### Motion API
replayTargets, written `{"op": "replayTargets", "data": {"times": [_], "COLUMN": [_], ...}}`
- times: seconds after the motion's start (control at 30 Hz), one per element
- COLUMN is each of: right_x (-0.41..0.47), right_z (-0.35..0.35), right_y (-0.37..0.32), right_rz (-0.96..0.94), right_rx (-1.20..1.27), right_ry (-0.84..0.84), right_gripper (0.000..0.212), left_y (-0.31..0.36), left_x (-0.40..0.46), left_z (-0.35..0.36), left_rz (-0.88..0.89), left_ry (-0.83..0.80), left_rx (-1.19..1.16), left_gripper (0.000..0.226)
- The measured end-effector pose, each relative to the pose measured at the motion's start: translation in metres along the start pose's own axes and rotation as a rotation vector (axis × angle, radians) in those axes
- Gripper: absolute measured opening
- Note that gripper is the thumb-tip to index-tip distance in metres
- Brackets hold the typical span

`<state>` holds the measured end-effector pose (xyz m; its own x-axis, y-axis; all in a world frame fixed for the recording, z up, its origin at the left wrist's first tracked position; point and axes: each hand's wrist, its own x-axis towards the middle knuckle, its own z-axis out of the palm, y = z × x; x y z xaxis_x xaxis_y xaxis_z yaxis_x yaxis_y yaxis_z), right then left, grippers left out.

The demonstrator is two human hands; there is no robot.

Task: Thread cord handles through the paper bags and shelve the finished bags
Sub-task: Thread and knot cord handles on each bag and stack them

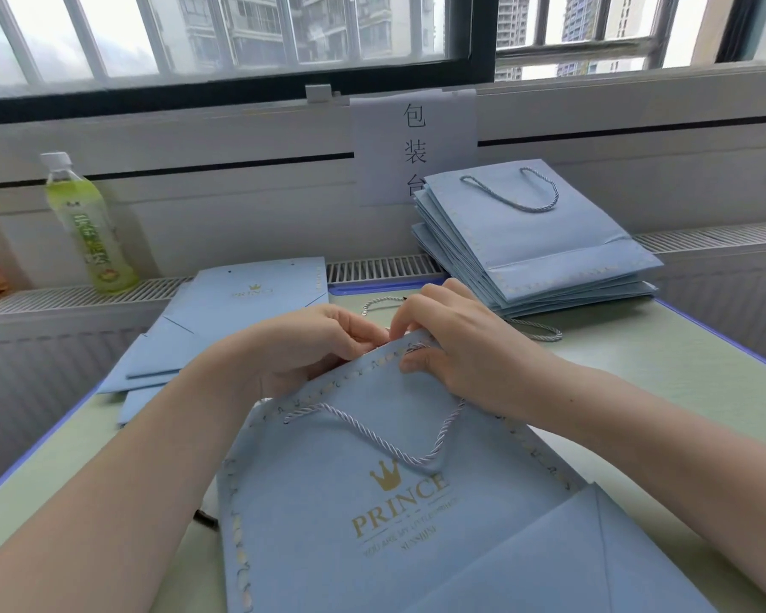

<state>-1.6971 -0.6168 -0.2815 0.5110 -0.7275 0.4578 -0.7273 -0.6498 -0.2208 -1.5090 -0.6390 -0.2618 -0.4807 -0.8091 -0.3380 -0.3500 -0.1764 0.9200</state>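
Pinching at the far top edge of the pale blue paper bag printed with a gold crown and "PRINCE" (385, 502), the left hand (310, 342) and right hand (456, 347) meet at about 12 o'clock from the bag's middle. The left hand's fingers curl round the rim; the right hand's fingertips nip the rim, and whether they also hold a cord end I cannot tell.

Judging from this, the second handle is being threaded. It should go best with the rim kept taut by the left hand while the right feeds the cord tip straight through the punched hole, then draws it to match the near loop.

That near loop, a twisted pale lilac cord handle (399, 440), already hangs across the bag's front. Another loose cord (545, 334) lies on the green tabletop (682, 391) at 2 o'clock.

Further out at 1 o'clock sits a stack of flat blue bags with handles fitted (536, 250); at 10 o'clock, a pile of flat blue bags without cords (222, 329). A green drink bottle (85, 223), liquid inside, stands at 10 o'clock beyond.
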Motion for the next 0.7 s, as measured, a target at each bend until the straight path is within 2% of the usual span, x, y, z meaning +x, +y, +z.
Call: {"op": "replayTargets", "data": {"times": [0.17, 0.27, 0.4, 0.7], "right_x": [0.0, -0.001, -0.001, 0.0], "right_z": [-0.004, 0.0, 0.007, 0.004], "right_y": [-0.002, -0.003, -0.002, 0.001], "right_rz": [-0.068, -0.137, -0.172, -0.069], "right_rx": [0.045, 0.002, -0.037, 0.068], "right_ry": [0.098, 0.146, 0.127, 0.045], "right_gripper": [0.023, 0.022, 0.024, 0.026], "left_y": [0.005, 0.005, 0.004, 0.004], "left_x": [-0.006, -0.008, -0.006, -0.003], "left_z": [-0.01, -0.007, -0.004, 0.003], "left_rz": [0.008, 0.024, 0.043, 0.085], "left_ry": [-0.151, -0.115, -0.085, 0.01], "left_rx": [-0.044, 0.027, 0.163, 0.319], "left_gripper": [0.026, 0.019, 0.015, 0.016]}}
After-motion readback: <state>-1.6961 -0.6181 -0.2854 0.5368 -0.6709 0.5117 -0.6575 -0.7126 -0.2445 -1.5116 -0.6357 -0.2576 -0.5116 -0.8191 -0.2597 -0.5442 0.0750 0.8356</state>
